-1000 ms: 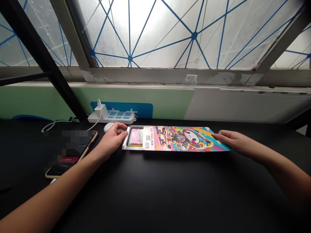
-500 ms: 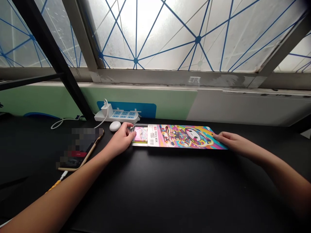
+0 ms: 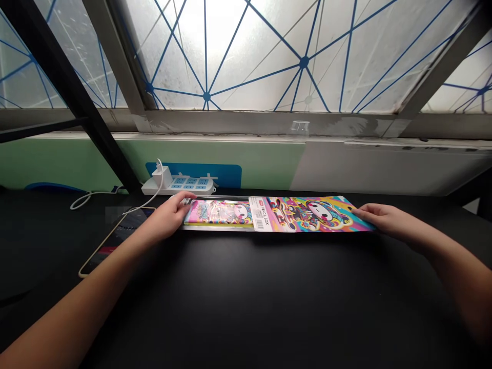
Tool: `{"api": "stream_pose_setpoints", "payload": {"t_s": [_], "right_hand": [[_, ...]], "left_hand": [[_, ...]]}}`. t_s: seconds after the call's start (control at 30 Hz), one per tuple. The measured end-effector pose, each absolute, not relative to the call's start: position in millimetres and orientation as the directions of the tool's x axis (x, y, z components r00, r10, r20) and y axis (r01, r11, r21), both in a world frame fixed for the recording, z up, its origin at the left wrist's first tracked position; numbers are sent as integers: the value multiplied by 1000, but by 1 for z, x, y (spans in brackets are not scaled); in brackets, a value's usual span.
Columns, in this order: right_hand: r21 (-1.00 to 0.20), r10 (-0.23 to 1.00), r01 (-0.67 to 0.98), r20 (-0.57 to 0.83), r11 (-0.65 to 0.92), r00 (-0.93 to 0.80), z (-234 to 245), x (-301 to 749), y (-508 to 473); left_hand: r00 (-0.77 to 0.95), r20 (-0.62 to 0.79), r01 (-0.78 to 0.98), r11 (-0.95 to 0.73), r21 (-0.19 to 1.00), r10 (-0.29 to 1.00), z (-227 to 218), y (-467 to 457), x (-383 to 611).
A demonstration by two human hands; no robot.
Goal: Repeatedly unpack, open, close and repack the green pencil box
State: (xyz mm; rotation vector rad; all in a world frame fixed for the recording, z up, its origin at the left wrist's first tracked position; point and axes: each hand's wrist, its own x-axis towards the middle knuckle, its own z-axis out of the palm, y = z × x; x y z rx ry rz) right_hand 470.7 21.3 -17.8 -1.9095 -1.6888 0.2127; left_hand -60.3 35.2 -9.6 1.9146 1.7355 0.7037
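A pencil box (image 3: 219, 213) lies on the black table with its left part uncovered, showing a clear edge and a pink cartoon-printed pack inside. Over its right part sits a colourful printed cover (image 3: 307, 214) with a white "PENCIL BOX" label and barcode; whether it is a sleeve or a lid I cannot tell. My left hand (image 3: 172, 215) grips the left end of the box, thumb in front and fingers behind. At the far right, my right hand (image 3: 376, 216) pinches the cover's end between thumb and fingers.
Behind the box, a white power strip (image 3: 192, 184) holds a plugged-in charger with a white cable (image 3: 157, 192). A phone (image 3: 107, 246) lies beside my left forearm. A black slanted post (image 3: 96, 133) rises at the back left, before a window (image 3: 246, 56).
The box has slid left with my left hand while the cover has shifted right with my right hand, so much more of the inner pack shows. The view has turned slightly.
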Motion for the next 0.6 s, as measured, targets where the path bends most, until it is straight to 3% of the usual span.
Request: {"api": "stream_pose_setpoints", "payload": {"t_s": [0.1,0.2,0.27,0.33,0.4,0.5,0.6], "right_hand": [[-434,968,895,163,-101,188,-10,477,26],[-335,956,938,237,-88,175,0,462,29],[-292,953,953,303,80,13,-2,438,23],[-243,872,863,339,444,-353,-11,410,14],[-183,782,779,338,600,-523,-26,383,6],[-115,773,789,327,604,-544,-46,356,6],[-81,790,812,303,578,-533,-48,350,14]], "left_hand": [[65,92,834,-105,541,994,-11,40,-67],[61,246,902,-159,402,967,-13,37,-62],[94,411,933,-225,282,907,-11,30,-50],[203,490,921,-336,198,848,-9,21,-34],[349,478,873,-465,147,806,-8,11,-15],[548,348,791,-606,79,761,-11,0,8],[609,263,766,-640,49,749,-16,2,13]]}}
